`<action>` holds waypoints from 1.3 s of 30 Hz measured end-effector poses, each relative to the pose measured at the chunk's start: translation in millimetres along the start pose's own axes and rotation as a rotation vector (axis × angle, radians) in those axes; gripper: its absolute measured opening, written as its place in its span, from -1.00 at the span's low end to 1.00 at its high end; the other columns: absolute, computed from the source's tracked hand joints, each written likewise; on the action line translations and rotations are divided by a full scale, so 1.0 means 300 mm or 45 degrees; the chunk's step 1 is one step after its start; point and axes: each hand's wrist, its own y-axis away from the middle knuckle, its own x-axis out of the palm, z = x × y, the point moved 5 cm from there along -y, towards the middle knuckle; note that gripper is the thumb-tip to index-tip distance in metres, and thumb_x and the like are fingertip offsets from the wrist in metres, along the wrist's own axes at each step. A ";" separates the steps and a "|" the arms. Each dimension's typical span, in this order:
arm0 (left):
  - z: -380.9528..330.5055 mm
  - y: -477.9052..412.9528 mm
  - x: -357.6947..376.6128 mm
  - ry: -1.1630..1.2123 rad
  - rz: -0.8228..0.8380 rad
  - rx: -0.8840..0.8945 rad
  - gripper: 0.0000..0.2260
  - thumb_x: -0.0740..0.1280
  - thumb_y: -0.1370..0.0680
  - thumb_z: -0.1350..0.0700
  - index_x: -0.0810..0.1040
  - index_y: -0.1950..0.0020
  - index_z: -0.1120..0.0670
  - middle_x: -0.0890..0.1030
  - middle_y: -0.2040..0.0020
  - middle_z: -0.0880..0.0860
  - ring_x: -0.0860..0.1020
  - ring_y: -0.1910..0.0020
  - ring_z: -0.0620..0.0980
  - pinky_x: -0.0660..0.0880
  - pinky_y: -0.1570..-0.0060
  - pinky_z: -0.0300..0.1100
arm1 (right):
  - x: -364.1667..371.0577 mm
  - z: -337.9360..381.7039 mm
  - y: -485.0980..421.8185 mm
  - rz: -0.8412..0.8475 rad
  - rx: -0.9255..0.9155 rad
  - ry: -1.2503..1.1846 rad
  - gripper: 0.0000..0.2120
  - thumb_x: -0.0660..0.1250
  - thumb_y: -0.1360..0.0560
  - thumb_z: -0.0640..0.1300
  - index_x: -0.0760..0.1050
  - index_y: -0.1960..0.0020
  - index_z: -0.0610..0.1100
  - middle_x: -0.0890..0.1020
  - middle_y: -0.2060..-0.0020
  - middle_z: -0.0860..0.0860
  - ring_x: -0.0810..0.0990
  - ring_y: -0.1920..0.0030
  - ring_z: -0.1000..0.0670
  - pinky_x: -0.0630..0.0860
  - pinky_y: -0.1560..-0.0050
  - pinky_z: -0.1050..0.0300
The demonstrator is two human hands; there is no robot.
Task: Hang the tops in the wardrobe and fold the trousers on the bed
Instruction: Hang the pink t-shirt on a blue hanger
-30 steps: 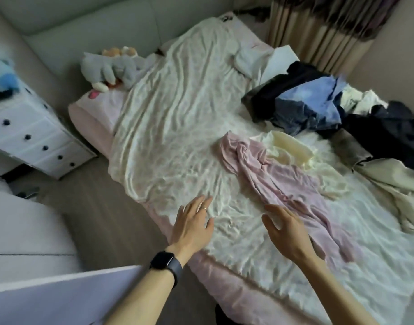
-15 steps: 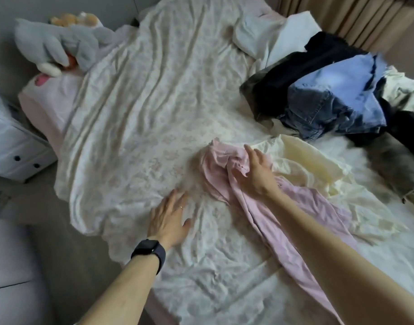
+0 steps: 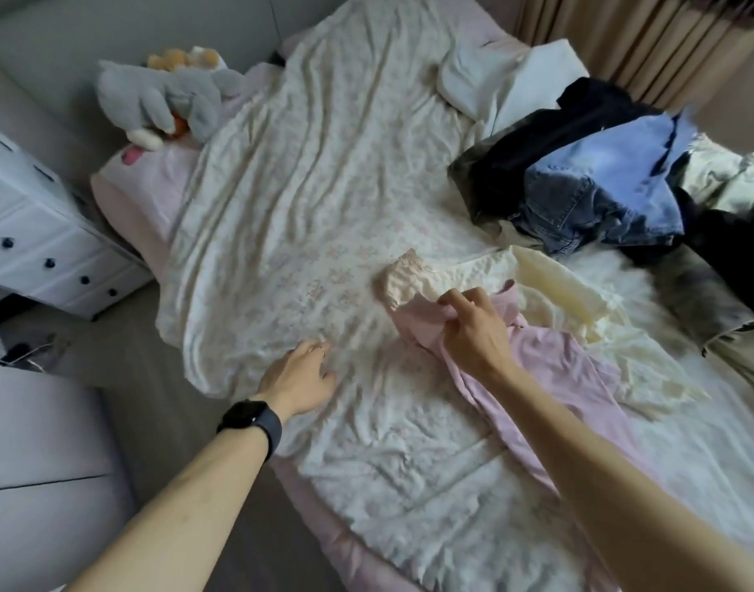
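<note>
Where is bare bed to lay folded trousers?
Free: the wide bedspread stretch between the grey plush toy and the pink garment; also the strip between the left hand and the near bed edge. Crowded: right side, where the clothes pile, cream garment and pink garment, pinched by the right hand, lie.

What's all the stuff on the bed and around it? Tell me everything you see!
bed cover: one, cream with a faint pattern, spread over the bed
pink garment: one, pale pink, crumpled on the cover, near right
cream garment: one, pale yellow, beside the pink one, partly under it
clothes pile: one heap, black and denim blue, far right
white bundle: one, white, by the curtain
plush toy: one, grey, far left of the bed
chest of drawers: one, white with dark knobs, left of the bed
curtain: one, beige, top right
watch: one, black, left wrist
left hand: rests on the bed cover
right hand: pinches the pink garment
</note>
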 end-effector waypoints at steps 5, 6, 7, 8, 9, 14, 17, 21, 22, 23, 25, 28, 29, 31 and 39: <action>-0.084 0.300 -0.248 0.264 -0.224 0.082 -0.53 0.20 -0.68 -0.07 0.25 -0.58 -0.09 0.24 -0.56 -0.06 0.35 -0.47 0.00 0.38 -0.22 -0.17 | -0.238 0.226 0.265 -0.078 -0.249 -0.103 -0.71 0.24 -0.40 -0.39 0.63 0.10 -0.07 0.53 -0.01 0.05 0.54 0.09 0.00 0.58 0.20 0.04; -0.101 0.382 -0.295 0.321 -0.288 0.135 -0.54 0.21 -0.67 -0.06 0.27 -0.57 -0.09 0.27 -0.55 -0.06 0.35 -0.47 -0.01 0.36 -0.24 -0.19 | -0.305 0.299 0.327 -0.095 -0.305 -0.118 -0.69 0.20 -0.36 -0.39 0.63 0.14 -0.08 0.53 0.02 0.07 0.52 0.09 0.02 0.54 0.19 0.13; -0.119 0.451 -0.333 0.370 -0.349 0.185 -0.56 0.23 -0.67 -0.05 0.30 -0.56 -0.09 0.30 -0.53 -0.06 0.35 -0.47 -0.03 0.33 -0.26 -0.21 | -0.360 0.364 0.379 -0.097 -0.358 -0.125 -0.68 0.16 -0.33 -0.36 0.64 0.17 -0.11 0.53 0.04 0.08 0.51 0.10 0.03 0.49 0.17 0.23; -0.135 0.510 -0.363 0.411 -0.401 0.233 -0.57 0.24 -0.66 -0.05 0.33 -0.54 -0.09 0.34 -0.50 -0.06 0.35 -0.47 -0.05 0.31 -0.27 -0.23 | -0.407 0.426 0.417 -0.079 -0.393 -0.129 -0.67 0.13 -0.31 -0.35 0.64 0.19 -0.13 0.55 0.06 0.08 0.52 0.11 0.03 0.43 0.14 0.32; -0.147 0.572 -0.386 0.449 -0.438 0.277 -0.57 0.26 -0.66 -0.03 0.35 -0.53 -0.09 0.38 -0.48 -0.05 0.35 -0.46 -0.07 0.30 -0.27 -0.26 | -0.447 0.487 0.457 -0.039 -0.416 -0.124 -0.66 0.12 -0.29 -0.35 0.64 0.20 -0.14 0.56 0.08 0.07 0.53 0.12 0.03 0.39 0.14 0.38; -0.137 0.916 -0.437 0.630 -0.504 0.457 -0.59 0.31 -0.63 -0.02 0.39 -0.49 -0.12 0.45 -0.42 -0.09 0.42 -0.39 -0.13 0.33 -0.25 -0.28 | -0.579 0.826 0.690 0.240 -0.540 0.058 -0.68 0.23 -0.32 -0.44 0.66 0.16 -0.14 0.63 0.09 0.01 0.46 0.17 0.12 0.31 0.23 0.45; -0.059 1.066 -0.430 0.662 -0.484 0.464 -0.57 0.31 -0.62 0.00 0.37 -0.49 -0.18 0.46 -0.41 -0.09 0.44 -0.38 -0.09 0.39 -0.26 -0.21 | -0.581 1.004 0.823 0.446 -0.565 0.121 -0.66 0.20 -0.35 -0.43 0.66 0.10 -0.14 0.61 0.12 0.08 0.49 0.11 0.08 0.35 0.13 0.47; 0.055 1.271 -0.413 0.540 -0.447 0.460 -0.35 0.30 -0.54 0.15 0.25 -0.47 -0.44 0.37 -0.47 -0.11 0.38 -0.42 -0.12 0.42 -0.22 -0.24 | -0.553 1.181 0.981 0.671 -0.663 0.158 -0.56 0.16 -0.33 -0.40 0.52 0.22 0.15 0.60 0.16 0.21 0.56 0.09 0.11 0.52 -0.01 0.17; 0.068 1.308 -0.408 0.496 -0.429 0.464 -0.29 0.30 -0.50 0.19 0.22 -0.45 -0.49 0.35 -0.46 -0.12 0.37 -0.40 -0.13 0.44 -0.25 -0.21 | -0.559 1.216 1.010 0.699 -0.695 0.156 -0.51 0.16 -0.32 -0.40 0.49 0.27 0.23 0.63 0.14 0.19 0.56 0.10 0.15 0.51 0.01 0.22; 0.100 1.364 -0.390 0.446 -0.396 0.447 -0.26 0.32 -0.46 0.21 0.25 -0.43 -0.50 0.35 -0.43 -0.14 0.36 -0.37 -0.15 0.44 -0.29 -0.18 | -0.557 1.263 1.050 0.733 -0.740 0.149 -0.47 0.15 -0.31 -0.41 0.46 0.33 0.27 0.64 0.12 0.18 0.56 0.11 0.18 0.48 0.04 0.27; 0.155 1.449 -0.346 0.312 -0.298 0.468 -0.42 0.39 -0.42 0.21 0.47 -0.25 -0.41 0.43 -0.28 -0.18 0.38 -0.28 -0.20 0.43 -0.28 -0.15 | -0.562 1.345 1.114 0.792 -0.826 0.135 -0.44 0.15 -0.29 -0.42 0.45 0.39 0.29 0.65 0.11 0.17 0.57 0.10 0.17 0.45 0.08 0.33; 0.305 1.560 -0.285 0.218 -0.263 0.377 -0.89 0.43 -0.39 -0.03 0.52 0.21 -0.19 0.53 0.07 -0.13 0.51 0.00 -0.10 0.49 -0.03 -0.03 | -0.551 1.455 1.191 0.853 -0.952 0.151 -0.45 0.16 -0.30 -0.44 0.47 0.37 0.25 0.63 0.14 0.18 0.56 0.13 0.18 0.47 0.08 0.31; 0.373 1.613 -0.278 0.295 -0.289 0.277 -0.88 0.42 -0.38 -0.09 0.53 0.21 -0.11 0.57 0.11 -0.06 0.54 0.04 -0.02 0.51 0.01 0.02 | -0.536 1.494 1.218 0.886 -1.002 0.169 -0.45 0.16 -0.31 -0.44 0.47 0.37 0.25 0.62 0.14 0.19 0.55 0.14 0.20 0.47 0.08 0.31; 0.477 1.714 -0.272 0.539 -0.276 0.160 -0.80 0.46 -0.35 -0.02 0.62 0.10 0.02 0.65 0.04 0.05 0.59 -0.02 0.06 0.49 -0.01 -0.07 | -0.509 1.550 1.256 0.915 -1.083 0.194 -0.46 0.17 -0.32 -0.45 0.50 0.34 0.23 0.62 0.14 0.19 0.55 0.13 0.22 0.48 0.08 0.32; 0.674 1.963 -0.203 1.709 -0.243 0.108 -0.81 0.44 -0.35 -0.05 0.54 0.18 0.02 0.53 0.21 -0.02 0.45 0.23 -0.03 0.37 0.19 -0.18 | -0.334 1.767 1.351 1.037 -1.437 0.238 -0.64 0.20 -0.31 -0.46 0.60 0.27 -0.04 0.57 0.16 0.32 0.54 0.10 0.25 0.42 0.12 0.39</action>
